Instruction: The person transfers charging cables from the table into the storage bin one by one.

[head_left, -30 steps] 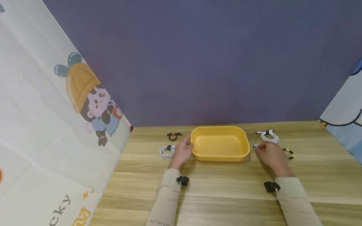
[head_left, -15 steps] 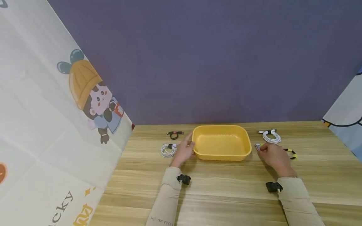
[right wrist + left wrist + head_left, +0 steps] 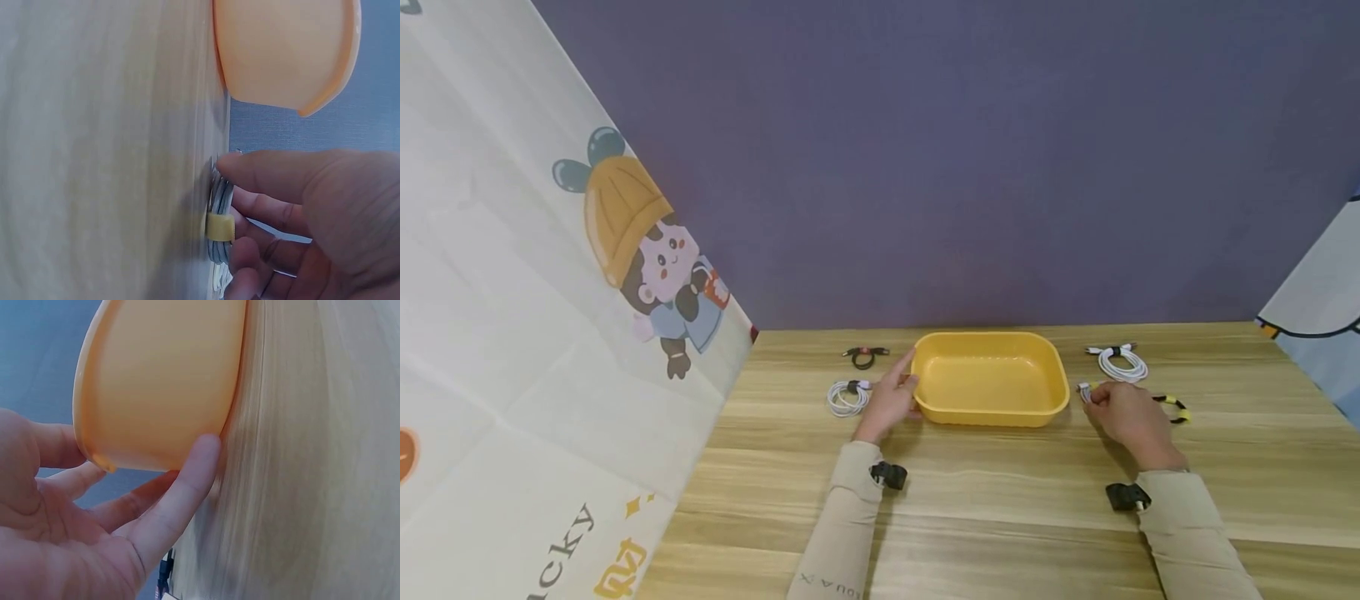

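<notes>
My left hand [image 3: 887,407] rests against the left end of a yellow plastic tray [image 3: 988,385]. In the left wrist view its fairly straight fingers [image 3: 187,481] touch the tray's outer wall and rim. To the right of the tray, my right hand [image 3: 1131,421] pinches a coiled grey cable [image 3: 220,194] between thumb and fingers. A yellow strap [image 3: 220,227] wraps this coil, which sits right at the table surface. In the head view the hand covers most of the coil, with its plug end [image 3: 1083,389] showing past the fingertips.
Behind the right hand lies a white coiled cable [image 3: 1123,365]; beside it is a black-and-yellow loop [image 3: 1177,408], partly hidden. Left of the tray are another white coil [image 3: 847,400] and a small black cable [image 3: 863,358]. A dark wall panel [image 3: 985,167] rises behind the table.
The head view has shifted slightly. My left index finger has stretched out along the tray's end, and more of the grey cable shows at my right fingertips. The tray stays in place.
</notes>
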`<act>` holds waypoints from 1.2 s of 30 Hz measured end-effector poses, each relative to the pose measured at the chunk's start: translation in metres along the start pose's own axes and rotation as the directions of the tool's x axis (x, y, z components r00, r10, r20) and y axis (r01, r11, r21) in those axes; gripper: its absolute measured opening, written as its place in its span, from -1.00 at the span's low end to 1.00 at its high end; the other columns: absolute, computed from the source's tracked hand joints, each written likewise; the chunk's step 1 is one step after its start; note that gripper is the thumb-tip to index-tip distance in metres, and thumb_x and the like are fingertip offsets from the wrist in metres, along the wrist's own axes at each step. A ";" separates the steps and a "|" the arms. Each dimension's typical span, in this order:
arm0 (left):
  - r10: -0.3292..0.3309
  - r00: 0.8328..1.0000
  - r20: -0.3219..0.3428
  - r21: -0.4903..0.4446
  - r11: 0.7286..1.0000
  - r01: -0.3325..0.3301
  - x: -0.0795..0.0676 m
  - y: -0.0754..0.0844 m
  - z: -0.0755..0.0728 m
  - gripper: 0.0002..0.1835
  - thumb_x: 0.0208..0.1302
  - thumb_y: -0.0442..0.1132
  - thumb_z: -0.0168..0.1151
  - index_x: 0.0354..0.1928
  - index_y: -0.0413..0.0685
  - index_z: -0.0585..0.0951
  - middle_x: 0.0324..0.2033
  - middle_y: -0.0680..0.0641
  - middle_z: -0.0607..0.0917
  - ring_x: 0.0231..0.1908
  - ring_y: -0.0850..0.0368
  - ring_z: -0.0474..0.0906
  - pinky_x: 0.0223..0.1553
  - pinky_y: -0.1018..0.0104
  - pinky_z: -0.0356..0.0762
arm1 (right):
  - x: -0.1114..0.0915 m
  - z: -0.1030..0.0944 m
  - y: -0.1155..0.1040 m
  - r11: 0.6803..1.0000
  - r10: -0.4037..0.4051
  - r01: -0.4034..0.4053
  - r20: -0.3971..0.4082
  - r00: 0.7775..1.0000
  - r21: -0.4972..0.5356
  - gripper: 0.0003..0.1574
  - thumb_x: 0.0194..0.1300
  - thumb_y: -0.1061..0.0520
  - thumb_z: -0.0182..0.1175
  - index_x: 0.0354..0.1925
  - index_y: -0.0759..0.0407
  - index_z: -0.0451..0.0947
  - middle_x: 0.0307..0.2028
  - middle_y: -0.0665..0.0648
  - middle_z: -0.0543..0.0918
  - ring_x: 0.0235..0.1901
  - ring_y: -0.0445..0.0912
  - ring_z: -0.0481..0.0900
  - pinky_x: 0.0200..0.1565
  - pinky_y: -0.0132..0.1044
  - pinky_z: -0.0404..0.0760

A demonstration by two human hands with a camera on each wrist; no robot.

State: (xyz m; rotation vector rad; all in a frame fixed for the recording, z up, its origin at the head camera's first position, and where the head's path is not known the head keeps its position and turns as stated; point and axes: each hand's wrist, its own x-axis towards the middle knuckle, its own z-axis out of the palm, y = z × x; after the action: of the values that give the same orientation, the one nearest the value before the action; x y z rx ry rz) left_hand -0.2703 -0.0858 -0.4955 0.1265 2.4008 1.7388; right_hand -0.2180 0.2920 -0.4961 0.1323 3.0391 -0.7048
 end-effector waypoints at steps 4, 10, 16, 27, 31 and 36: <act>0.004 1.000 -0.002 0.009 1.000 -0.004 0.001 -0.001 0.000 -0.42 0.60 -0.16 -0.01 0.55 0.48 0.24 0.19 -0.30 0.62 -0.38 0.08 0.69 -0.40 0.20 0.83 | 0.000 0.000 0.000 1.000 0.008 -0.008 0.012 1.000 -0.002 -0.74 0.37 0.01 0.26 -0.15 0.17 0.70 -0.33 0.15 0.71 -0.39 0.03 0.59 -0.52 -0.21 0.48; 0.002 1.000 0.008 -0.002 1.000 -0.002 0.000 0.000 -0.001 -0.42 0.61 -0.16 -0.03 0.56 0.47 0.23 0.20 -0.32 0.62 -0.41 0.09 0.69 -0.39 0.18 0.83 | -0.001 0.000 -0.002 1.000 -0.018 0.018 -0.011 1.000 -0.001 -0.75 0.36 0.07 0.24 -0.15 0.21 0.71 -0.34 0.18 0.74 -0.44 0.00 0.60 -0.55 -0.22 0.48; 0.008 1.000 0.020 -0.014 1.000 -0.008 0.000 -0.001 -0.002 -0.41 0.61 -0.16 -0.02 0.57 0.46 0.23 0.21 -0.31 0.62 -0.36 0.07 0.70 -0.38 0.17 0.83 | -0.004 0.000 -0.005 0.999 -0.039 0.039 -0.094 0.995 -0.008 -0.74 0.36 0.07 0.21 -0.17 0.19 0.74 -0.38 0.19 0.75 -0.49 0.02 0.60 -0.63 -0.23 0.43; 0.007 1.000 0.022 -0.012 1.000 -0.007 0.000 -0.001 -0.002 -0.41 0.61 -0.15 -0.03 0.57 0.47 0.22 0.23 -0.32 0.60 -0.25 0.05 0.71 -0.36 0.16 0.84 | -0.005 -0.006 -0.010 1.000 -0.019 0.019 -0.179 0.984 -0.001 -0.71 0.40 0.00 0.21 -0.20 0.17 0.75 -0.35 0.27 0.76 -0.50 0.12 0.63 -0.71 -0.18 0.40; 0.011 1.000 0.021 -0.015 1.000 -0.010 0.000 -0.001 -0.002 -0.41 0.61 -0.16 -0.03 0.57 0.46 0.22 0.23 -0.32 0.60 -0.27 0.05 0.71 -0.36 0.16 0.84 | -0.005 -0.009 -0.012 0.999 -0.044 0.046 -0.228 0.973 0.002 -0.73 0.38 0.01 0.24 -0.24 0.17 0.75 -0.35 0.29 0.77 -0.47 0.17 0.66 -0.69 -0.21 0.38; 0.014 1.000 0.023 -0.017 1.000 -0.013 0.000 -0.001 -0.003 -0.41 0.61 -0.16 -0.03 0.57 0.46 0.22 0.23 -0.32 0.61 -0.30 0.06 0.71 -0.37 0.16 0.84 | -0.006 -0.011 -0.017 0.998 -0.060 0.067 -0.269 0.961 0.016 -0.72 0.37 0.01 0.27 -0.22 0.21 0.75 -0.32 0.32 0.77 -0.48 0.18 0.66 -0.69 -0.21 0.38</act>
State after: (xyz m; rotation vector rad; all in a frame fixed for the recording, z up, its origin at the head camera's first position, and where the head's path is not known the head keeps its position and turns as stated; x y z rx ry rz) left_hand -0.2708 -0.0887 -0.4959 0.1595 2.3742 1.7535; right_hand -0.2135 0.2816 -0.4783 0.1428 3.3068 -0.7900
